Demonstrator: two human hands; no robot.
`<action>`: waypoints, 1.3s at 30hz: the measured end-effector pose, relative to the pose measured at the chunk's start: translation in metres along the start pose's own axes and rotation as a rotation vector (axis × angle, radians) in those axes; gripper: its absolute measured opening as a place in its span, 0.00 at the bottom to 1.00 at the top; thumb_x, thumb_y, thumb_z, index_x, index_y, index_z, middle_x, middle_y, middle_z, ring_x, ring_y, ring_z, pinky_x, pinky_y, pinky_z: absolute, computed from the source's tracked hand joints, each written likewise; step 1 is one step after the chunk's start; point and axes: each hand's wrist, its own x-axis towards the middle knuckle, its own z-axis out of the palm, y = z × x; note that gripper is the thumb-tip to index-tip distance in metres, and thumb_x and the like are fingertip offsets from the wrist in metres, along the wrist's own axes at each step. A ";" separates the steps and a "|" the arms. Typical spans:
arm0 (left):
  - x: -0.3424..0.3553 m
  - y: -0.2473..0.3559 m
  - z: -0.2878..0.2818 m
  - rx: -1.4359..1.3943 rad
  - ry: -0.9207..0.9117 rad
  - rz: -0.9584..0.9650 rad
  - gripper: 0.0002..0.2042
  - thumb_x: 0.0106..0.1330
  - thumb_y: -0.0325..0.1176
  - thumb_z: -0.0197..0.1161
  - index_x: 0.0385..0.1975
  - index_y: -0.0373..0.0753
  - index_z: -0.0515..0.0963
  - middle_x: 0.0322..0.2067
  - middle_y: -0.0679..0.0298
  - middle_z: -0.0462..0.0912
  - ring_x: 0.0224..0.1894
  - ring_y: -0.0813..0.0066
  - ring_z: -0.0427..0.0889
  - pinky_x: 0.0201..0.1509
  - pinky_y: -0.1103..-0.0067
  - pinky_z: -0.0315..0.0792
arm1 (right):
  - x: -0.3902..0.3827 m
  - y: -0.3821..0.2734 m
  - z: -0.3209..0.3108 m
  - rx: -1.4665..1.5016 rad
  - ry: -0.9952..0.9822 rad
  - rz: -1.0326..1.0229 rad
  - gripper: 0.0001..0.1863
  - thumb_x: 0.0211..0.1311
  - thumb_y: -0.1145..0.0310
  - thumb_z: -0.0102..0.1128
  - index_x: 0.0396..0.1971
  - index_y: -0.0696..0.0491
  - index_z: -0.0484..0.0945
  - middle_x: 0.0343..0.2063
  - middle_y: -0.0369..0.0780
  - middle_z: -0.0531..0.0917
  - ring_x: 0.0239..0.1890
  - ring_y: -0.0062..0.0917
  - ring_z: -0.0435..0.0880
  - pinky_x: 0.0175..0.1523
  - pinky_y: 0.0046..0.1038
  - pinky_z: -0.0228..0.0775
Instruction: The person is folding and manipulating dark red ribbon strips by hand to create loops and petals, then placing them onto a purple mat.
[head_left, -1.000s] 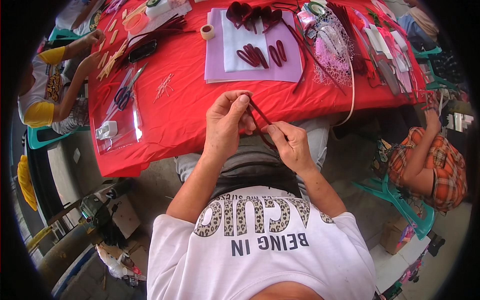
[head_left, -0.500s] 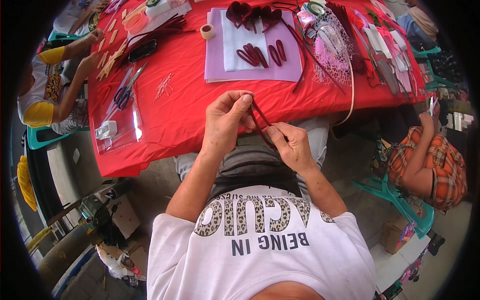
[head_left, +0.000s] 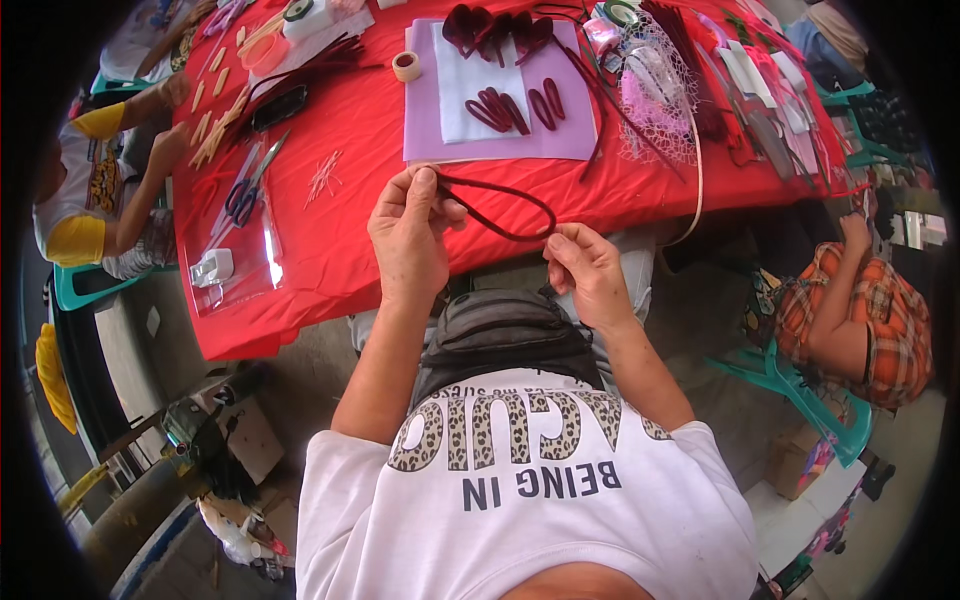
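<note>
A dark red fuzzy pipe cleaner (head_left: 515, 238) is bent into a long open loop above the table's near edge. My left hand (head_left: 408, 232) pinches its two ends together between thumb and fingers. At the loop's rounded right end, the curled fingertips of my right hand (head_left: 590, 275) grip the stem. Finished narrow loops (head_left: 497, 110) of the same dark red lie in a small group on a pale blue sheet (head_left: 455, 75). Above them rest several dark red petal-like shapes (head_left: 495, 35) on stems.
A roll of tape (head_left: 406, 66) stands beside the lilac sheet (head_left: 420, 140) on the red tablecloth (head_left: 350, 230). Scissors (head_left: 243, 200) and a clear plastic sheet lie left. White netting (head_left: 655, 100) and craft strips are at right. Other people sit on both sides.
The doubled pipe cleaner has opened from a narrow, slanting pair of strands into a wide loop. My left hand has moved left and slightly up, away from my right hand.
</note>
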 end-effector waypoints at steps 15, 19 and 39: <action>0.006 0.001 0.006 -0.195 0.020 0.066 0.05 0.65 0.29 0.53 0.36 0.35 0.70 0.29 0.62 0.77 0.29 0.73 0.79 0.34 0.77 0.75 | 0.032 -0.002 0.016 0.274 0.103 -0.252 0.05 0.58 0.70 0.58 0.29 0.55 0.75 0.21 0.33 0.78 0.18 0.13 0.72 0.23 0.17 0.63; 0.003 -0.004 0.008 -0.300 0.034 0.035 0.04 0.63 0.28 0.54 0.34 0.36 0.73 0.29 0.63 0.78 0.33 0.72 0.79 0.39 0.78 0.76 | 0.046 -0.002 0.015 0.286 0.138 -0.284 0.05 0.58 0.69 0.58 0.29 0.54 0.75 0.21 0.33 0.77 0.17 0.13 0.71 0.23 0.16 0.63; -0.022 -0.017 0.024 1.078 -0.617 0.225 0.10 0.65 0.31 0.47 0.38 0.30 0.71 0.29 0.47 0.76 0.33 0.50 0.76 0.36 0.67 0.69 | 0.025 -0.018 0.003 -0.462 -0.044 -0.377 0.02 0.55 0.75 0.58 0.27 0.57 0.76 0.21 0.31 0.77 0.22 0.10 0.70 0.27 0.15 0.63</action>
